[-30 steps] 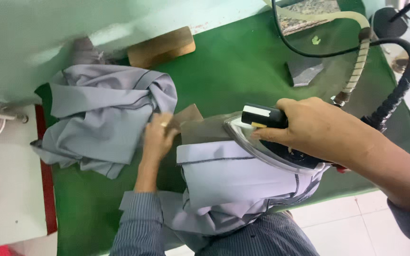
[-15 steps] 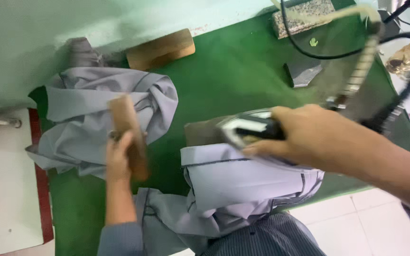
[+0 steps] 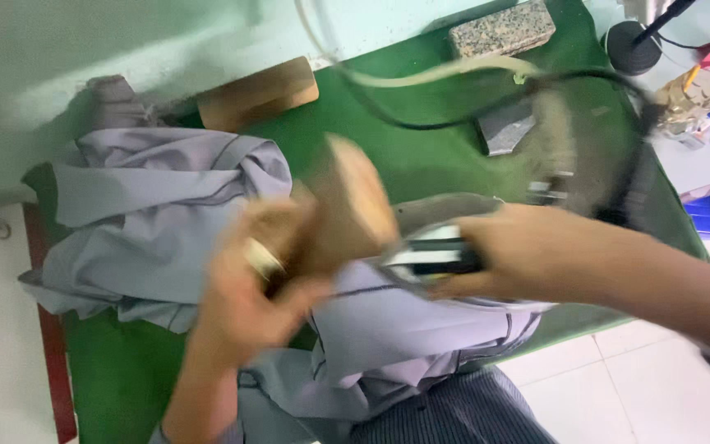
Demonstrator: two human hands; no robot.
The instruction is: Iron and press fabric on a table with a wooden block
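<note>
Left hand (image 3: 248, 296) at frame centre, grip closed on a blurred wooden block (image 3: 355, 205) above grey cloth (image 3: 149, 230); right hand (image 3: 519, 251) clasping the iron (image 3: 433, 255). Green worktop (image 3: 421, 148) beneath.

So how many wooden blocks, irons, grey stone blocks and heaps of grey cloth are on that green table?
Wooden blocks: 2, one in the left hand, block, one lying by the wall.
Irons: 1, iron under the right hand.
Stone blocks: 1.
Cloth heaps: 2.
Total: 6.

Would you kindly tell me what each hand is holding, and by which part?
Left hand grips the tan wooden block by its lower end; right hand holds the steam iron by its handle.
</note>
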